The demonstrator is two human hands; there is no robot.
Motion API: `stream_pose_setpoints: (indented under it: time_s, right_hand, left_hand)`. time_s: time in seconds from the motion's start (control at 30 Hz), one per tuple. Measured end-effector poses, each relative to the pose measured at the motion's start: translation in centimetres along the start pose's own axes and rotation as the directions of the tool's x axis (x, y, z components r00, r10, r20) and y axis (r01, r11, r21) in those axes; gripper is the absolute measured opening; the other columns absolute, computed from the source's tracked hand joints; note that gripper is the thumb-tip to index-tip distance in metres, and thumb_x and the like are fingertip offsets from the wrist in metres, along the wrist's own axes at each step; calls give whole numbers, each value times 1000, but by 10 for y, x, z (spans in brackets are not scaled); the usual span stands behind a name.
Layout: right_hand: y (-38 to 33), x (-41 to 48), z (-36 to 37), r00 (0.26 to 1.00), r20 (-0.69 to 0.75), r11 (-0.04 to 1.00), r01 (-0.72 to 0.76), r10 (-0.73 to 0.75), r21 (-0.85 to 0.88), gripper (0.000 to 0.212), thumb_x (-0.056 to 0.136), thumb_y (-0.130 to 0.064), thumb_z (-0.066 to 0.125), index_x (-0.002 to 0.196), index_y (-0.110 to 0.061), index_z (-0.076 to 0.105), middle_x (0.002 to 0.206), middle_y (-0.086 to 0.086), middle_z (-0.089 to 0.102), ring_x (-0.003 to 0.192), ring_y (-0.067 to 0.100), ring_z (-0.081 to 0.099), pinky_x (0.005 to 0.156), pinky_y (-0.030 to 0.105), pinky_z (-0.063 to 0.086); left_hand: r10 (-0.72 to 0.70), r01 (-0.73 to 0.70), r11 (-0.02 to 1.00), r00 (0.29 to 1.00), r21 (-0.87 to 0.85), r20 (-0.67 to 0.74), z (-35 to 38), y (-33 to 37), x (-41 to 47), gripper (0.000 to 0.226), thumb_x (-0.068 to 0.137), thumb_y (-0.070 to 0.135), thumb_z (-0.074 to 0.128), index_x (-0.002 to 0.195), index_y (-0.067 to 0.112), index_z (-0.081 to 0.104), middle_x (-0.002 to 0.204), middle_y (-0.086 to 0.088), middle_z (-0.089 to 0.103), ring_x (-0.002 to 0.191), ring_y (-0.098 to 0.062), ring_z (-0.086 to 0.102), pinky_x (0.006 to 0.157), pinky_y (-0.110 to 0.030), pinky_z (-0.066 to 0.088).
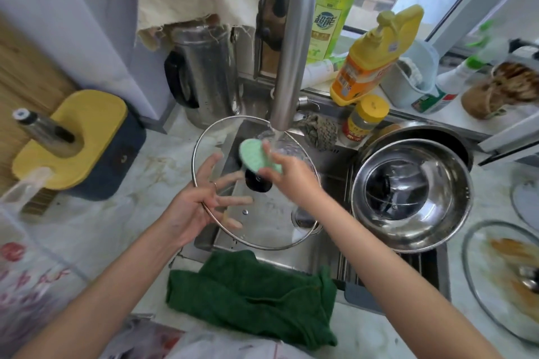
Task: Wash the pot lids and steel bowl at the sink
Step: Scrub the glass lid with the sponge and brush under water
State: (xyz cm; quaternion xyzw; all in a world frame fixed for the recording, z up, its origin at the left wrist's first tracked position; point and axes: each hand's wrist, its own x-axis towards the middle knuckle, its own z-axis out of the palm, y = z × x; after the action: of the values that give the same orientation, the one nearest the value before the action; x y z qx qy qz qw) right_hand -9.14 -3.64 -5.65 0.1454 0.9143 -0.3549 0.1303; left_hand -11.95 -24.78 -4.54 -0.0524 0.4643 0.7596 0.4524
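A glass pot lid with a steel rim and a black knob is held over the sink under running water from the tap. My left hand supports the lid at its left rim, fingers spread straight beneath the glass. My right hand grips a light green sponge against the lid near the knob. The steel bowl sits on the rack at the sink's right with another glass lid inside it. A dirty glass lid lies on the counter at far right.
A green cloth hangs over the sink's front edge. Detergent bottles and a yellow-capped jar stand behind the sink. A steel kettle stands at the back left. A yellow and navy block sits on the left counter.
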Motion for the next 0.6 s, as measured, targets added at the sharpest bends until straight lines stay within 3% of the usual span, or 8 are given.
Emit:
stream_pose_setpoints:
  time_s: [0.07,0.1,0.2,0.33,0.4,0.5,0.6]
  right_hand:
    - [-3,-9,1,992,97,997,74,-77,34,59,90,-42,61,144,-40,36,108,-6,67,65,-1,48,72,26,40]
    - [4,-5,-5,996,74,999,48,-50,22,58,91,-42,61,144,-40,37,102,-8,67,62,-2,46,69,27,42]
    - [22,15,-22,983,-116,988,-151,146,-40,57,94,-44,55,146,-38,32,113,9,68,83,25,64,73,40,51]
    - [0,-3,5,996,85,999,35,-37,14,57,90,-46,60,142,-42,38,125,7,64,97,26,64,84,39,52]
    - [10,-1,-5,999,40,991,40,-35,-126,57,92,-46,58,144,-42,35,118,6,67,91,23,64,76,34,50]
    - [28,16,-28,987,-123,944,-136,103,-299,58,94,-46,53,147,-42,29,102,9,68,87,27,64,61,34,43]
    - [7,7,-7,999,-40,965,15,-27,-260,57,93,-44,56,145,-43,34,105,11,69,95,31,64,67,36,48]
  left_hand:
    - [4,-4,1000,1000,-7,-5,0,1,-2,108,43,-2,53,143,39,38,135,-14,57,108,-53,59,63,-59,54]
    - [5,-5,1000,1000,-11,-1,-1,1,-3,108,44,-2,52,142,39,38,134,-14,58,109,-53,58,64,-61,53]
    - [-23,23,1000,999,7,25,1,-1,-5,101,54,-8,42,143,40,36,134,-13,59,109,-51,59,56,-52,58]
    - [-44,43,997,999,60,5,2,0,-2,105,55,-10,43,145,42,32,137,-11,54,106,-48,62,55,-50,58]
    - [-47,46,998,999,45,13,0,1,-5,102,56,-9,42,143,42,34,135,-12,56,107,-48,62,56,-52,58]
    - [-47,46,994,999,99,5,0,-1,-8,99,60,-9,40,144,44,33,135,-8,58,108,-46,62,57,-50,59]
    - [-36,35,995,999,95,2,3,-1,-6,96,72,-17,31,146,44,28,136,-9,57,107,-45,63,55,-47,60]
